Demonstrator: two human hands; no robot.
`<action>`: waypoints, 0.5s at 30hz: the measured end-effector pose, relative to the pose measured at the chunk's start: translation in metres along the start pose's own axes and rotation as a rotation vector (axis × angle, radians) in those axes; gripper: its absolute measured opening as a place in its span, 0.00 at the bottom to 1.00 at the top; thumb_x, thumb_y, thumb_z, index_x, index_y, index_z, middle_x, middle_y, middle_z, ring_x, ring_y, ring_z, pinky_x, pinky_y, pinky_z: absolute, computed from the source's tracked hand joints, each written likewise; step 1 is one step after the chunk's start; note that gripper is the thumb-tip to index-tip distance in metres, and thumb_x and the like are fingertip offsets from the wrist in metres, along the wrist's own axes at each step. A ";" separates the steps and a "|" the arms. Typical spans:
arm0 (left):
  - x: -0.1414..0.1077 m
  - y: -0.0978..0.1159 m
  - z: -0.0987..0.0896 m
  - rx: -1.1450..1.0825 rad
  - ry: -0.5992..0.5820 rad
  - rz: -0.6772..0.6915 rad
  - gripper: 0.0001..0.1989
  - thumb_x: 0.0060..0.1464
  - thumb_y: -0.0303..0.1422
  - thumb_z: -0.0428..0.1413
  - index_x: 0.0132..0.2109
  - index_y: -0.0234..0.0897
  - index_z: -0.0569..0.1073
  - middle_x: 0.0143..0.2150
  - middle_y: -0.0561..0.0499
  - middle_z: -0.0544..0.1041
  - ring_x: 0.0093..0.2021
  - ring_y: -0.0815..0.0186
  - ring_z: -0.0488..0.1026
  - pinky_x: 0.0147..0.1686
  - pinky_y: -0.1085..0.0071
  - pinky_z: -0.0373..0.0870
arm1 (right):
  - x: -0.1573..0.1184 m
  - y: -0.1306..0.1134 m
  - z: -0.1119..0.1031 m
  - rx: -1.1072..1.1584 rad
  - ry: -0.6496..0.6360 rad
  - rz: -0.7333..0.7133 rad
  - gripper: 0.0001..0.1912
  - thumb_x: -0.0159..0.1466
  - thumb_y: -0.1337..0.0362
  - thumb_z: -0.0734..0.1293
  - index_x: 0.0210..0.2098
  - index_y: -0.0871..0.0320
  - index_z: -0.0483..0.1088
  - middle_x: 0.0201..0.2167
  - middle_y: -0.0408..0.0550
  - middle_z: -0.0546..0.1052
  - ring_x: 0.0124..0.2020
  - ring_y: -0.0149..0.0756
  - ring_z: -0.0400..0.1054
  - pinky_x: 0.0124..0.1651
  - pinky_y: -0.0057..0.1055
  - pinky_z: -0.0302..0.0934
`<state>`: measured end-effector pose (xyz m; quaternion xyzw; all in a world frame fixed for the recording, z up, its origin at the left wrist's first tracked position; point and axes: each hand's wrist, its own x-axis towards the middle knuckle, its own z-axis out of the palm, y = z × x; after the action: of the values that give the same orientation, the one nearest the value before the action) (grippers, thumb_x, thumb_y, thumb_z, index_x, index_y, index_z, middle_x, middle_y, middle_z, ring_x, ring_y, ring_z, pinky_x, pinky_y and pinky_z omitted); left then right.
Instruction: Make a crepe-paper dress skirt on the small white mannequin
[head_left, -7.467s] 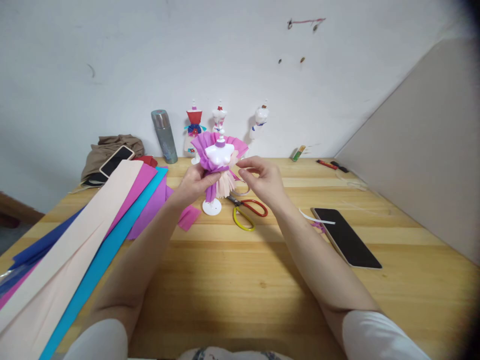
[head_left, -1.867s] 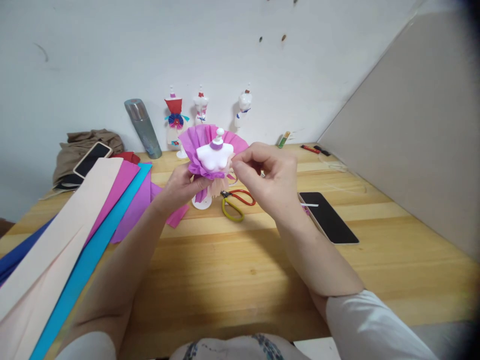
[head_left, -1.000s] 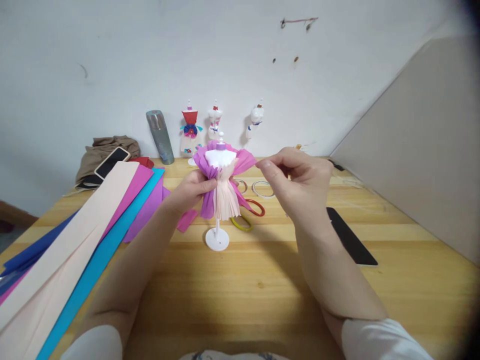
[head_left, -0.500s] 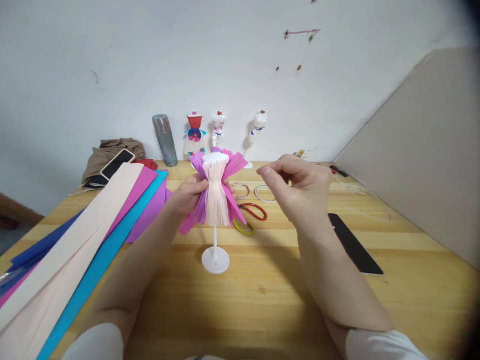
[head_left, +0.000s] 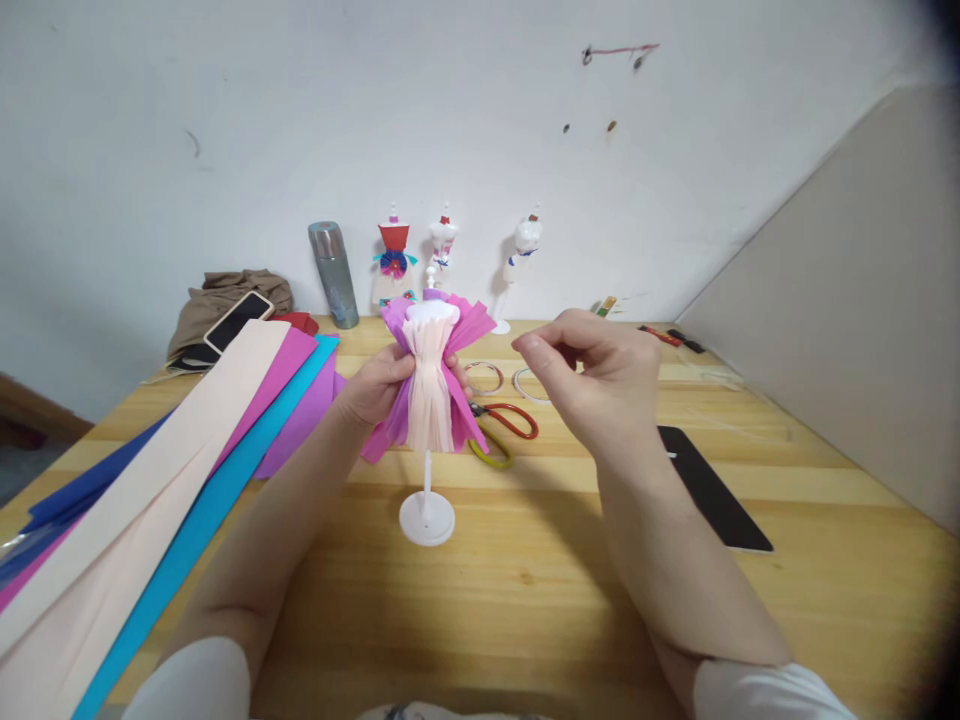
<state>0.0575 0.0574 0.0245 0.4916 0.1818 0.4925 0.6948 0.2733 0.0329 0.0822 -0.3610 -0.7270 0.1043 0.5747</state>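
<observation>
The left hand (head_left: pixel 379 388) has its grip wrapped round the waist of a miniature white dress form (head_left: pixel 429 314), thumb in front, fingertips showing at the other side. Compared with several seconds ago, the form is nearer the front edge of the worktop (head_left: pixel 525 620), and its pleated peach crepe paper (head_left: pixel 429 405) faces front instead of sideways, between flaring purple-magenta panels (head_left: pixel 472 328). The right hand (head_left: pixel 611 372), earlier up against the paper, is now well apart from it, thumb and forefinger pinched together; I can't make out whether anything fine sits between them. Since half a second ago both hands have barely changed.

The round base (head_left: pixel 427 520) hangs low over the worktop or rests on it; I can't tell which. The paper hides the blades of the scissors (head_left: pixel 517 407), leaving mostly the red and yellow handles. The right hand covers part of a white ring (head_left: pixel 517 388), and its wrist cuts into the black-screened device (head_left: pixel 716 490) near the right edge. Along the back edge, the middle display form (head_left: pixel 443 242) is hidden lower down by the one in hand. Long paper strips (head_left: pixel 187 450) run out of sight past the front left corner.
</observation>
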 end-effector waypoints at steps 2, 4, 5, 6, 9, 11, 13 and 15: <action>0.001 0.000 -0.001 0.004 -0.013 0.000 0.23 0.40 0.43 0.71 0.40 0.32 0.76 0.35 0.42 0.82 0.35 0.52 0.81 0.32 0.60 0.78 | 0.000 0.000 0.001 0.007 -0.001 0.007 0.11 0.59 0.69 0.67 0.20 0.54 0.68 0.17 0.41 0.68 0.19 0.29 0.57 0.23 0.32 0.49; 0.002 -0.001 -0.002 0.009 -0.011 0.000 0.23 0.40 0.43 0.71 0.40 0.32 0.77 0.35 0.42 0.82 0.35 0.53 0.81 0.33 0.60 0.79 | 0.000 0.000 0.002 0.010 -0.003 0.017 0.11 0.58 0.69 0.67 0.20 0.54 0.68 0.17 0.41 0.68 0.19 0.29 0.57 0.22 0.32 0.48; 0.003 -0.002 -0.003 0.009 0.004 0.008 0.23 0.40 0.43 0.71 0.40 0.32 0.78 0.35 0.43 0.82 0.35 0.53 0.81 0.34 0.60 0.79 | 0.000 0.001 0.002 0.008 -0.003 0.022 0.11 0.58 0.68 0.67 0.20 0.54 0.69 0.16 0.41 0.68 0.19 0.29 0.57 0.23 0.32 0.48; 0.003 -0.003 -0.004 0.010 0.019 0.012 0.24 0.40 0.44 0.71 0.40 0.32 0.78 0.35 0.43 0.82 0.35 0.53 0.81 0.36 0.60 0.79 | 0.000 0.001 0.002 0.004 -0.005 0.027 0.11 0.58 0.68 0.67 0.20 0.54 0.69 0.16 0.41 0.68 0.19 0.29 0.57 0.23 0.32 0.49; 0.002 -0.005 -0.008 0.023 0.059 0.016 0.24 0.42 0.45 0.70 0.41 0.32 0.78 0.36 0.43 0.82 0.37 0.53 0.81 0.39 0.59 0.79 | 0.000 0.002 0.002 -0.015 -0.012 0.043 0.11 0.58 0.67 0.67 0.20 0.54 0.68 0.17 0.41 0.69 0.19 0.29 0.57 0.23 0.32 0.49; 0.001 -0.006 -0.010 0.026 0.067 0.011 0.24 0.43 0.46 0.70 0.42 0.32 0.78 0.37 0.43 0.82 0.39 0.53 0.81 0.41 0.59 0.78 | 0.001 0.002 0.002 -0.020 -0.023 0.047 0.11 0.59 0.67 0.67 0.20 0.54 0.68 0.17 0.42 0.69 0.19 0.30 0.58 0.23 0.32 0.49; 0.001 -0.007 -0.011 0.012 0.069 0.016 0.24 0.44 0.45 0.69 0.43 0.32 0.78 0.37 0.43 0.82 0.40 0.53 0.81 0.43 0.58 0.77 | 0.001 0.002 0.002 -0.022 -0.037 0.049 0.12 0.59 0.67 0.67 0.19 0.54 0.68 0.17 0.42 0.69 0.19 0.30 0.58 0.23 0.32 0.49; 0.003 -0.007 -0.012 0.006 0.067 0.025 0.24 0.44 0.45 0.70 0.43 0.32 0.78 0.37 0.44 0.81 0.40 0.54 0.81 0.43 0.58 0.77 | 0.001 0.002 0.002 -0.021 -0.047 0.052 0.12 0.59 0.67 0.67 0.19 0.54 0.68 0.16 0.42 0.69 0.19 0.29 0.58 0.23 0.32 0.49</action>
<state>0.0540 0.0655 0.0137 0.4790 0.2001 0.5169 0.6807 0.2725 0.0356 0.0816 -0.3831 -0.7316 0.1200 0.5509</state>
